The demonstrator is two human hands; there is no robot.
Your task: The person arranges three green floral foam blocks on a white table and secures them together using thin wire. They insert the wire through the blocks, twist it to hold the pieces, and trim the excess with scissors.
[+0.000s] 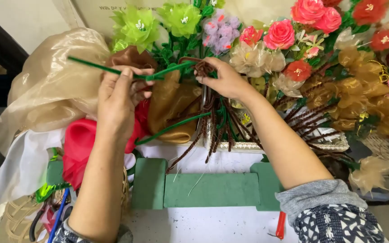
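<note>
My left hand (118,101) pinches a long green fuzzy craft stem (96,66) that runs from upper left across to the right. My right hand (225,81) grips a coiled brown fuzzy stem (202,67) at the top of a bundle of brown stems (212,121) that hang down. A second green stem (172,128) curves below the hands. Gold sheer fabric (172,105) and red fabric (78,146) lie under my left hand. The two hands are about a hand's width apart.
Handmade fabric flowers crowd the back: lime green (136,27), lilac (221,29), pink (280,33), red (367,10), gold (361,90). Green foam blocks (210,190) sit on the white table near me. A large beige sheer cloth (50,81) is at left, a wicker basket (12,220) bottom left.
</note>
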